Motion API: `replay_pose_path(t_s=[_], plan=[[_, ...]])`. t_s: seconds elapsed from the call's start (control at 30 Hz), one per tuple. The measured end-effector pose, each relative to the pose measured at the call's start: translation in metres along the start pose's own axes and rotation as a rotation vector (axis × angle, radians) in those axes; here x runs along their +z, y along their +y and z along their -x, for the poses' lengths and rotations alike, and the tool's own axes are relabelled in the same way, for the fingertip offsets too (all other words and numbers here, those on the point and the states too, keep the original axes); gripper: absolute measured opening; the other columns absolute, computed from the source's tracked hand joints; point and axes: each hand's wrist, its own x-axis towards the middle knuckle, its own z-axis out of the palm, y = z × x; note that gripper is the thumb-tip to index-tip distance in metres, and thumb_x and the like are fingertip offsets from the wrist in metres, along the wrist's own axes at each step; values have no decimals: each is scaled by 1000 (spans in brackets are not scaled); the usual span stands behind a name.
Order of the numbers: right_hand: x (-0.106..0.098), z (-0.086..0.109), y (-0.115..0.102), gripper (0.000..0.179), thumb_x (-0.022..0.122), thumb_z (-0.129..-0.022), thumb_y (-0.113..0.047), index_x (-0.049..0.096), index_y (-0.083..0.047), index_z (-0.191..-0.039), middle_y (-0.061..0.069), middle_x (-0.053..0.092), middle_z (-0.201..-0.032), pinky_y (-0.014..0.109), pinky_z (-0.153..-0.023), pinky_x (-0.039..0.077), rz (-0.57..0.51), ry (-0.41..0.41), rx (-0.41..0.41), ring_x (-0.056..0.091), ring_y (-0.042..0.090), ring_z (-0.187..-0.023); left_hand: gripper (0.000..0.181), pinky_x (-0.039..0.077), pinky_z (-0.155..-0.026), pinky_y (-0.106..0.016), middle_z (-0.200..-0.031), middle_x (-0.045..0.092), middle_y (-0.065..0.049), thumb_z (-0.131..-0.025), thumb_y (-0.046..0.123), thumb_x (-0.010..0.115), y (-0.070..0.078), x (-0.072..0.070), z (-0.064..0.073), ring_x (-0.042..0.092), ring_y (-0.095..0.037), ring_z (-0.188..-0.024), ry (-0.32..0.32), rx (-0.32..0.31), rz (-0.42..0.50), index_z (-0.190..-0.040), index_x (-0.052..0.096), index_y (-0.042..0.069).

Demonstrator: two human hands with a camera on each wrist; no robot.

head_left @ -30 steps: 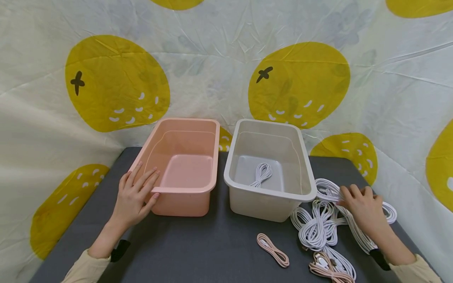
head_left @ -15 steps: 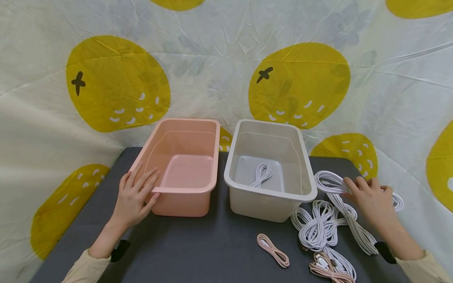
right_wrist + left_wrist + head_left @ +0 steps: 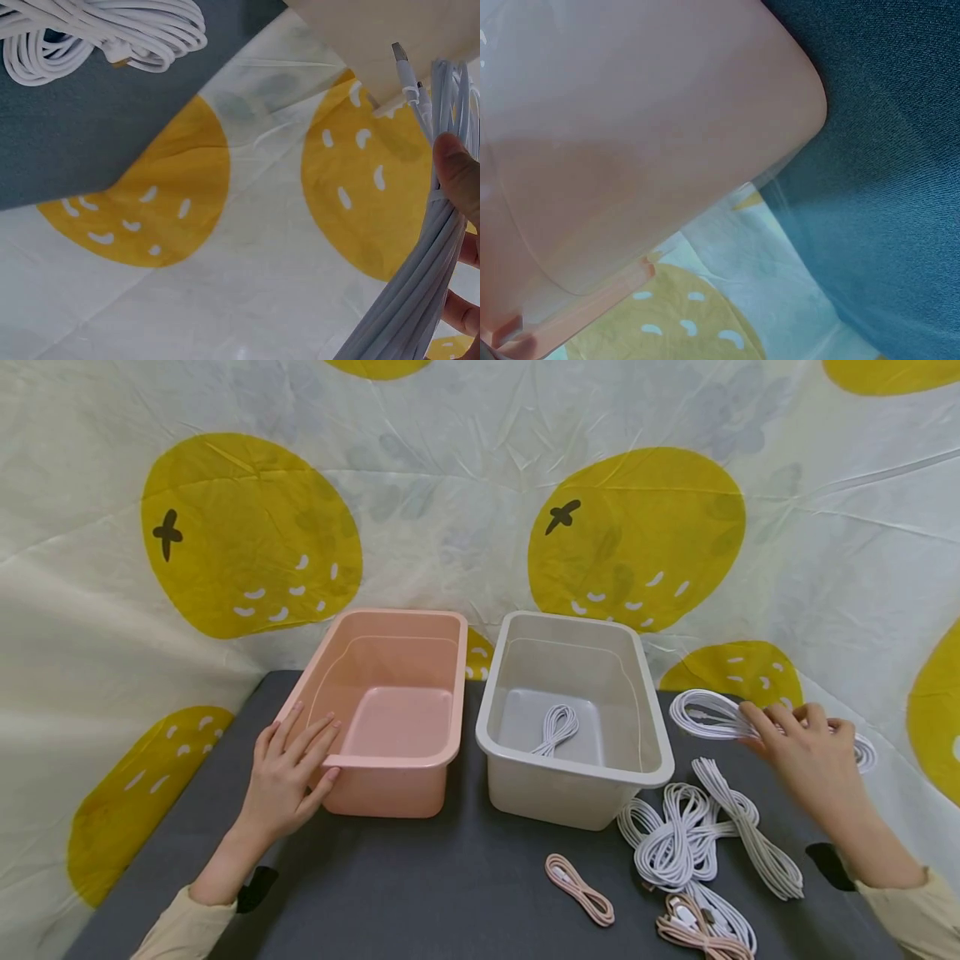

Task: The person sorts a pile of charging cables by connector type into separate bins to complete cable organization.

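Observation:
My left hand (image 3: 285,777) rests with fingers spread over the near left corner of the pink bin (image 3: 397,763), whose inside holds nothing. The bin's outer wall (image 3: 652,142) fills much of the left wrist view. Up to the right of the beige bin (image 3: 570,766), my right hand (image 3: 813,756) grips a bundled white cable (image 3: 697,717) around its middle. Thumb and fingers pinch the cable (image 3: 420,292) in the right wrist view, a metal plug (image 3: 400,54) sticking out at its top. One small white cable coil (image 3: 557,727) lies inside the beige bin.
Several white cable bundles (image 3: 675,852) lie on the dark table (image 3: 420,893) at the right. A pink cable bundle (image 3: 697,931) with a white one is nearer the front. Another pink cable (image 3: 579,889) lies alone before the beige bin. A patterned cloth (image 3: 450,527) hangs behind.
My right hand has lifted the white cable bundle off the pile and moved it up and slightly right. My left hand has stayed on the pink bin.

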Motion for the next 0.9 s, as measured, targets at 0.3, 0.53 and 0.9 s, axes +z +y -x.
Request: replay_pose_path(t_s=[0.3, 0.53, 0.9], plan=[[-4, -20, 2, 55, 19, -94, -50, 56, -10, -105, 15, 54, -84, 53, -56, 32, -31, 34, -38, 44, 41, -74, 56, 24, -88, -57, -120, 56, -13, -92, 48, 29, 0, -1, -2, 37, -41, -123, -13, 1, -2, -116, 59, 7], [-7, -35, 1, 55, 19, -95, -46, 57, -8, -109, 18, 56, -90, 52, -63, 34, -41, 4, -70, 46, 41, -78, 53, 25, -86, -56, -125, 53, -12, -92, 48, 29, 1, -4, -4, 36, -39, -124, -28, -7, 2, -122, 56, 14], [-12, -64, -9, 49, 25, -95, -42, 59, -8, -106, 15, 59, -89, 54, -66, 35, -105, 125, -109, 49, 39, -78, 53, 26, -81, -54, -124, 54, -14, -93, 47, 27, 2, -3, -9, 38, -39, -122, -30, -32, -41, -122, 55, 13]])
